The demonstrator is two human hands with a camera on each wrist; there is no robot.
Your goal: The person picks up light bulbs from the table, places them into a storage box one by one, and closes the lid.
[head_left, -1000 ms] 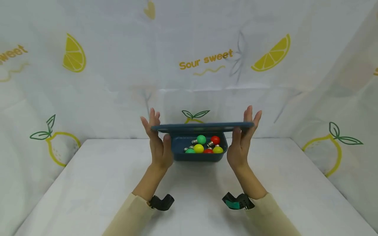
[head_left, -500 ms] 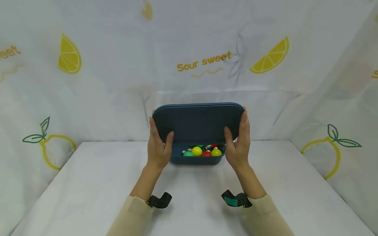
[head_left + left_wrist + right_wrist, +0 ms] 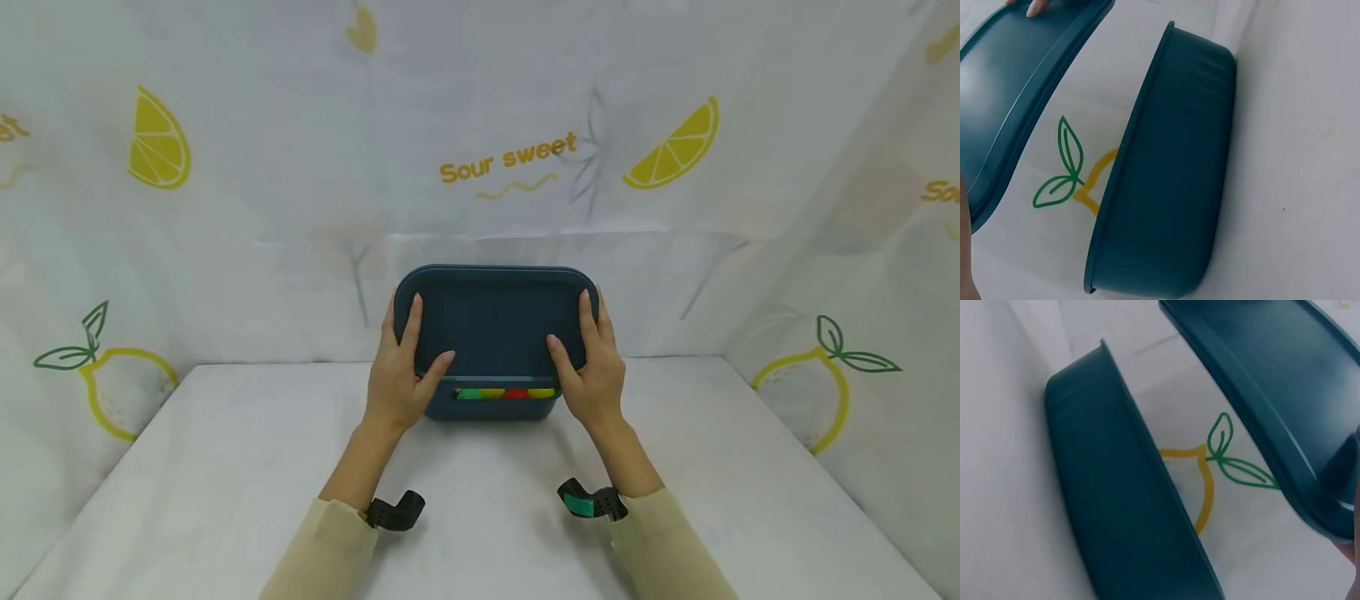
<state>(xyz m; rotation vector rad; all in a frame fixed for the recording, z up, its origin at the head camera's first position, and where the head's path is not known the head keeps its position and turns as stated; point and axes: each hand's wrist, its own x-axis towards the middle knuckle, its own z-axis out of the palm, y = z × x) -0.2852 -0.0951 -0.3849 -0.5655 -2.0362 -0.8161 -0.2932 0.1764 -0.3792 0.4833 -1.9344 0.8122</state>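
A dark blue rectangular lid (image 3: 491, 321) is held above the matching box (image 3: 491, 410), tilted, with a gap between them. My left hand (image 3: 393, 375) grips the lid's left end, thumb and index finger on its top face and other fingers along the edge. At the opposite end my right hand (image 3: 596, 375) grips it in the same way. Through the gap show strips of several green, yellow and red bulbs (image 3: 515, 393); the lid hides the rest. Both wrist views show the lid (image 3: 1016, 81) apart from the rim of the box (image 3: 1122, 487).
The box stands on a white-covered table (image 3: 480, 517), near its back edge. Behind it hangs a white curtain (image 3: 300, 167) printed with lemons and words, which also runs along both sides.
Both hands brought the lid from edge-on to tilted with its top face showing, then lowered it toward the box. It covers more of the bulbs. Index fingers now lie on the top face.
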